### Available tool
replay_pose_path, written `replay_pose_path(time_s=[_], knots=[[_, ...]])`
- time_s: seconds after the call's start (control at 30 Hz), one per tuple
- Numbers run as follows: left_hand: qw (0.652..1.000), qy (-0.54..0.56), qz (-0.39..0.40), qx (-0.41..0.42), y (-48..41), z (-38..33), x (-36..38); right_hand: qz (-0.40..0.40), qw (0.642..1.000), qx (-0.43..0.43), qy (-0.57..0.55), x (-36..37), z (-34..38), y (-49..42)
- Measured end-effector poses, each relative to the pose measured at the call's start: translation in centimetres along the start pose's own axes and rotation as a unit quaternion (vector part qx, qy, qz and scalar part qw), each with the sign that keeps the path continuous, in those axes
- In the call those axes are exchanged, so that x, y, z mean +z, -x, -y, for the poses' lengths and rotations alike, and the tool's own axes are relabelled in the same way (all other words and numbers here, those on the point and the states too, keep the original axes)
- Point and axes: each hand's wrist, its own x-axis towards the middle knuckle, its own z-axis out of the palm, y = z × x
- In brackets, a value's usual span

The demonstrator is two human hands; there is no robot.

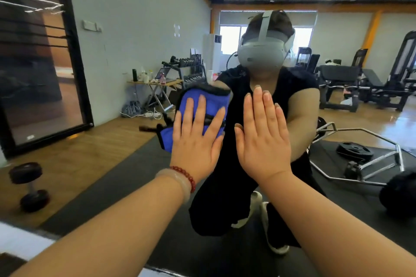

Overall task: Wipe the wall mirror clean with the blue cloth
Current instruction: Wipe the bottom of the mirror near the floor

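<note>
That blue cloth (212, 99) looks soft and floppy, so the left hand (198, 135) pins it to the mirror (112, 141) flat-palmed, fingers spread. Just beside it the right hand (261, 139) lies flat too, empty.

1. The wall mirror (135, 7) fills my view, and its lower edge shows at the bottom left.
2. The blue cloth (209, 99) lies flat on the glass near the middle, pressed under my left hand (195, 141), whose fingers are straight and spread.
3. My right hand (263, 139) lies flat on bare glass just beside it.
4. In the reflection, the wooden floor (90, 148) bears a dumbbell (29, 186) at the left. The black mat (112, 182) carries a hex bar (364, 155) and a weight plate (354, 149) at the right.
</note>
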Motion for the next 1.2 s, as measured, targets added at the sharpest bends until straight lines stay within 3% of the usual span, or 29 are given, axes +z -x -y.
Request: replay_pose_path(time_s=[0.1,0.17,0.3,0.4,0.5,0.63,0.77,0.87,0.97,1.17,1.2], knots=[[0.997,-0.016,0.058,-0.042,6.5,-1.5,1.6,-0.002,1.0,0.005,-0.015,-0.1,-0.1,0.2],[0.993,0.012,0.058,-0.103,5.8,-2.4,1.5,0.001,1.0,0.01,-0.01,-0.1,0.1,0.2],[0.957,0.104,-0.032,-0.27,-2.4,-2.3,-0.7,0.01,1.0,0.01,-0.017,-0.2,0.2,0.3],[0.942,0.119,-0.057,-0.31,-2.3,-2.9,0.0,0.027,0.999,0.01,-0.034,-0.4,0.6,0.6],[0.919,0.158,-0.024,-0.359,3.2,-5.3,1.7,0.056,0.996,-0.064,-0.037,-0.2,1.1,1.8],[0.89,0.156,0.021,-0.429,7.2,-6.1,3.5,0.085,0.967,-0.227,-0.075,1.1,2.6,2.7],[0.901,0.102,0.021,-0.421,5.7,-3.9,3.0,0.121,0.955,-0.255,-0.087,1.7,4.5,2.2],[0.9,0.119,-0.029,-0.418,5.1,-2.1,2.8,0.141,0.947,-0.283,-0.057,2.0,4.4,2.6],[0.843,0.154,-0.077,-0.509,6.8,-2.6,4.3,0.134,0.947,-0.282,-0.074,2.0,4.4,2.6],[0.665,0.226,-0.056,-0.71,15.8,-4.3,7.9,0.132,0.928,-0.329,-0.115,1.8,6.3,5.3],[0.661,0.229,-0.052,-0.713,15.9,-3.7,8.3,0.135,0.923,-0.339,-0.119,1.8,7.0,5.8]])
